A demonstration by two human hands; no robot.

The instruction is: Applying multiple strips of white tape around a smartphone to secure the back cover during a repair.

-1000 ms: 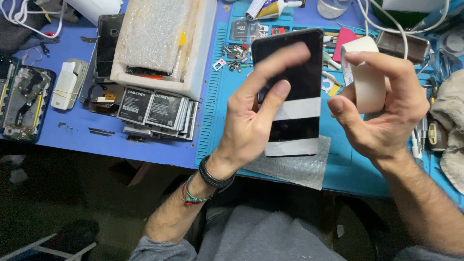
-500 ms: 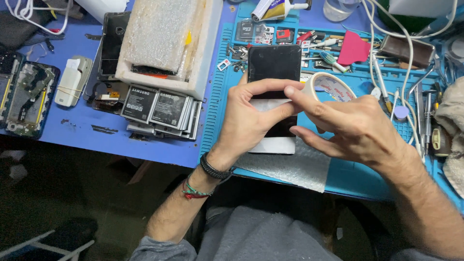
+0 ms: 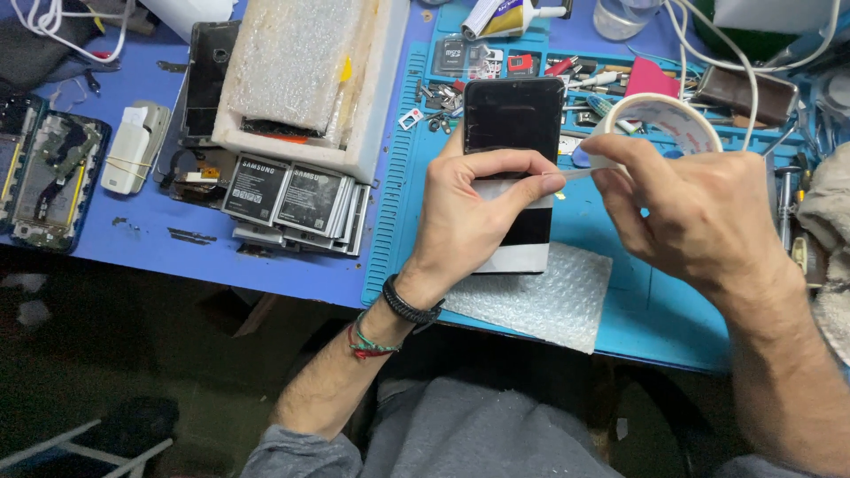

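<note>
Above the bubble wrap sheet (image 3: pixel 540 301): left hand (image 3: pixel 465 221) fingers clamped around black phone (image 3: pixel 513 133); right hand (image 3: pixel 708 212) fingers pinching tape roll (image 3: pixel 660 119), just right of phone.

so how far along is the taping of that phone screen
One white tape band already sits across the lower end of the black phone screen. In hand: the left hand presses a second strip onto the middle of the screen while the right hand holds the tape roll, the strip not yet cut from it. The upper part is bare, and the bubble wrap underneath lies unfolded.
</note>
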